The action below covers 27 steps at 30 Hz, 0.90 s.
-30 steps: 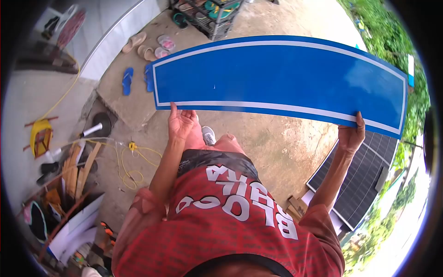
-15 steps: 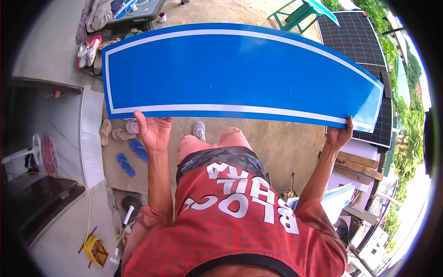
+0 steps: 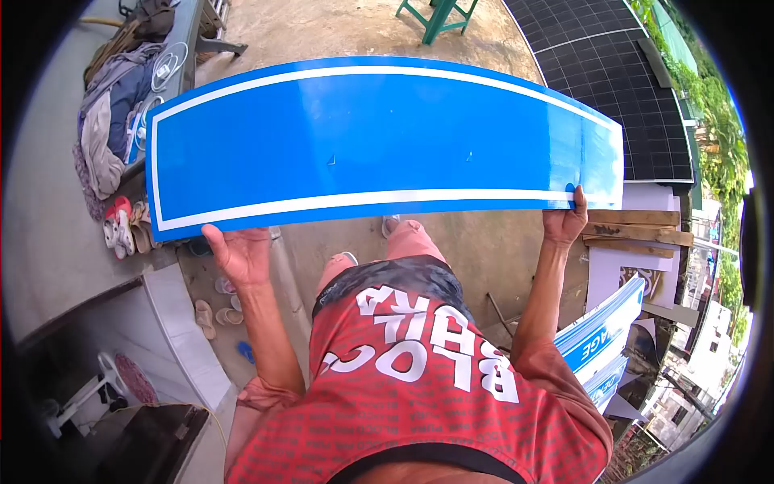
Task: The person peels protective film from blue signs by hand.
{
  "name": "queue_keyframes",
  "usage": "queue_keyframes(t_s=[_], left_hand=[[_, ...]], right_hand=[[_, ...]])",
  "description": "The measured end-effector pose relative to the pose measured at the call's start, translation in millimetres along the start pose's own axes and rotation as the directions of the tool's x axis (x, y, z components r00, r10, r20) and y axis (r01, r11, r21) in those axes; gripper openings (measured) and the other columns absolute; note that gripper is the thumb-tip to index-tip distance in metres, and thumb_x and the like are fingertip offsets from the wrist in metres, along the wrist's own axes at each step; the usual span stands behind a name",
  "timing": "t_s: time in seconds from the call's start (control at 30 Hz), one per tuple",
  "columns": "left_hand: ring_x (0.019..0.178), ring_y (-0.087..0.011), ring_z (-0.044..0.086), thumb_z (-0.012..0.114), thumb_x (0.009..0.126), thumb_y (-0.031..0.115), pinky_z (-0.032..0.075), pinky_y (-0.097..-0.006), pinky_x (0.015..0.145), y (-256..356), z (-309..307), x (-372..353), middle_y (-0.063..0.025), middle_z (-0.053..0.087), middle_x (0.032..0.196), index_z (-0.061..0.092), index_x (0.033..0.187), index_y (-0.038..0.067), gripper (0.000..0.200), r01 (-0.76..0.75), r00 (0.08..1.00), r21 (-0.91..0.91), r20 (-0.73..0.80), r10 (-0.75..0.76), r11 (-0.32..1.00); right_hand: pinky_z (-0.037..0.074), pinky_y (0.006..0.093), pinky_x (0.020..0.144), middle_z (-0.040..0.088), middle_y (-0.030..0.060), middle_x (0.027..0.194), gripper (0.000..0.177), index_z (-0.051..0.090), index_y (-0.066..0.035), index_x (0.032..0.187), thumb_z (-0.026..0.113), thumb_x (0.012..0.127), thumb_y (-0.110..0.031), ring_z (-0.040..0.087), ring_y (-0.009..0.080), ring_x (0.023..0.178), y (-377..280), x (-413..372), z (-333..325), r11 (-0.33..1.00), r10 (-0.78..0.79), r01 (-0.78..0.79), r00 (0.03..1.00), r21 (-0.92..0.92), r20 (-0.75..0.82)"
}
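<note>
A long blue board with a white border line is held out in front of me, its lower edge toward my body. At its lower left corner, my left hand grips the edge, thumb up near the border and the other fingers underneath. My right hand pinches the lower edge near the right end, thumb on the face. The fingers beneath the board are hidden. Small marks and glare show on the blue surface.
Stacked blue-and-white signs stand at the right, below wooden planks. Dark solar panels lie at the upper right. A green stool stands ahead. Shoes and a cloth-covered table are at the left.
The view has turned; the board now appears further left, its left end lower. Both hands keep their hold on it. More of the stacked signs shows.
</note>
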<state>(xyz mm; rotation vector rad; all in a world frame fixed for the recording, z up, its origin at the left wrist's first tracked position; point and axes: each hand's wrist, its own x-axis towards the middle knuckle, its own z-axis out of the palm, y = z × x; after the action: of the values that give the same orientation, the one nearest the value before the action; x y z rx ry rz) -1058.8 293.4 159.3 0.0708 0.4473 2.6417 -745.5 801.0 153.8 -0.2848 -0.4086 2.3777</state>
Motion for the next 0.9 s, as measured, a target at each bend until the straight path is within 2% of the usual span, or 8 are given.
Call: queue_keyframes(t_s=[0.13, 0.23, 0.27, 0.4, 0.53, 0.63, 0.67, 0.9], left_hand=[[0.130, -0.0271, 0.055, 0.074, 0.091, 0.039, 0.045, -0.0515, 0.108, -41, 21, 70, -0.0070, 0.057, 0.145, 0.052, 0.145, 0.014, 0.063, 0.020, 0.998, 0.110, -0.054, -0.014, 0.994], [0.126, -0.0267, 0.058, 0.074, 0.091, 0.038, 0.048, -0.0502, 0.103, -76, 42, 114, -0.0069, 0.059, 0.141, 0.054, 0.142, 0.013, 0.060, 0.041, 0.998, 0.193, -0.051, -0.032, 0.980], [0.125, -0.0266, 0.058, 0.074, 0.091, 0.038, 0.049, -0.0498, 0.102, -88, 47, 129, -0.0069, 0.060, 0.141, 0.054, 0.141, 0.013, 0.059, 0.049, 0.998, 0.201, -0.054, -0.039, 0.978], [0.120, -0.0258, 0.061, 0.074, 0.091, 0.033, 0.050, -0.0483, 0.099, -112, 63, 192, -0.0072, 0.064, 0.135, 0.055, 0.138, 0.012, 0.055, 0.108, 0.994, 0.279, -0.033, -0.103, 0.954], [0.117, -0.0260, 0.063, 0.075, 0.089, 0.032, 0.051, -0.0473, 0.098, -136, 68, 255, -0.0078, 0.065, 0.131, 0.057, 0.135, 0.011, 0.054, 0.180, 0.984, 0.344, -0.067, -0.168, 0.922], [0.111, -0.0276, 0.066, 0.078, 0.087, 0.030, 0.054, -0.0502, 0.095, -157, 69, 318, -0.0079, 0.067, 0.124, 0.057, 0.133, 0.010, 0.054, 0.231, 0.972, 0.359, -0.114, -0.203, 0.904], [0.101, -0.0274, 0.070, 0.077, 0.087, 0.029, 0.059, -0.0477, 0.081, -170, 74, 339, -0.0118, 0.069, 0.120, 0.055, 0.133, 0.007, 0.056, 0.220, 0.971, 0.353, -0.168, -0.170, 0.909], [0.080, -0.0245, 0.074, 0.076, 0.088, 0.024, 0.062, -0.0410, 0.070, -207, 68, 517, -0.0110, 0.075, 0.096, 0.067, 0.113, 0.005, 0.033, 0.344, 0.939, 0.417, -0.137, -0.316, 0.841]], right_hand=[[0.058, 0.0515, 0.093, 0.075, 0.0168, 0.109, 0.021, 0.071, 0.002, 0.106, 0.058, 0.099, -0.012, 0.070, 0.0297, 0.108, -12, 48, 2, 0.995, -0.083, 0.072, 0.980, -0.068, -0.180], [0.058, 0.0517, 0.093, 0.074, 0.0163, 0.112, 0.021, 0.071, 0.002, 0.108, 0.058, 0.098, -0.012, 0.069, 0.0296, 0.110, -35, 86, -24, 0.995, -0.098, 0.092, 0.980, -0.042, -0.171], [0.055, 0.0539, 0.097, 0.070, 0.0172, 0.123, 0.025, 0.067, 0.002, 0.117, 0.059, 0.098, -0.012, 0.067, 0.0312, 0.116, -46, 97, -43, 0.997, -0.072, 0.069, 0.990, -0.028, -0.122], [0.047, 0.0588, 0.106, 0.064, 0.0178, 0.134, 0.036, 0.061, 0.000, 0.131, 0.058, 0.098, -0.013, 0.059, 0.0349, 0.127, -53, 133, -50, 0.996, -0.090, 0.090, 0.993, -0.002, -0.073], [0.040, 0.0615, 0.111, 0.052, 0.0206, 0.147, 0.049, 0.048, -0.001, 0.144, 0.058, 0.099, -0.017, 0.049, 0.0392, 0.136, -51, 157, -55, 0.990, -0.140, 0.137, 0.982, -0.030, -0.125], [0.044, 0.0587, 0.108, 0.054, 0.0202, 0.145, 0.043, 0.052, 0.000, 0.140, 0.056, 0.100, -0.015, 0.052, 0.0370, 0.134, -42, 179, -60, 0.981, -0.193, 0.192, 0.959, -0.022, -0.206], [0.045, 0.0582, 0.108, 0.055, 0.0200, 0.144, 0.041, 0.053, 0.000, 0.139, 0.056, 0.100, -0.014, 0.053, 0.0367, 0.133, -39, 186, -62, 0.978, -0.205, 0.208, 0.957, -0.006, -0.204], [0.048, 0.0568, 0.104, 0.061, 0.0190, 0.135, 0.041, 0.055, 0.000, 0.133, 0.063, 0.094, -0.012, 0.058, 0.0362, 0.125, 5, 267, -45, 0.932, -0.345, 0.361, 0.845, -0.040, -0.409]])
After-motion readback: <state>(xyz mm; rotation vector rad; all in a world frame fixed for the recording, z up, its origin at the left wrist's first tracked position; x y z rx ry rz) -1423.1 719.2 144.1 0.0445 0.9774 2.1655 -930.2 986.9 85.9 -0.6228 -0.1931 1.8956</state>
